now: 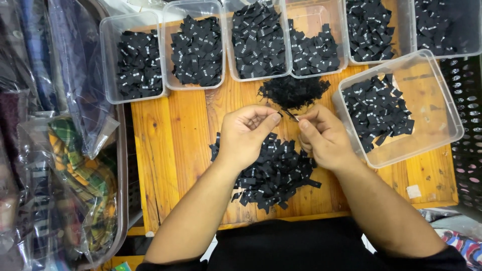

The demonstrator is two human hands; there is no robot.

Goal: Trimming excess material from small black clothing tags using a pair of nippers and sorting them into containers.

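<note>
From the head camera, looking straight down, the left hand [247, 134] and the right hand [321, 136] meet above a wooden table [173, 135], fingertips nearly touching. Between them sits one small black label [290, 115] — the left thumb and forefinger pinch its left end, the right fingertips close on its right end, so both hands are closed on it. Its long axis runs roughly left to right, tilted slightly down toward the right hand, and neither hand is nearer than the other. Just below the wrists lies a loose pile of labels [273, 173]; just beyond the fingertips is a heap of black trimmings [293, 91]. A clear tray [442, 108] of labels stands right of the right hand, with a row of clear tubs [196, 50] along the far edge.
</note>
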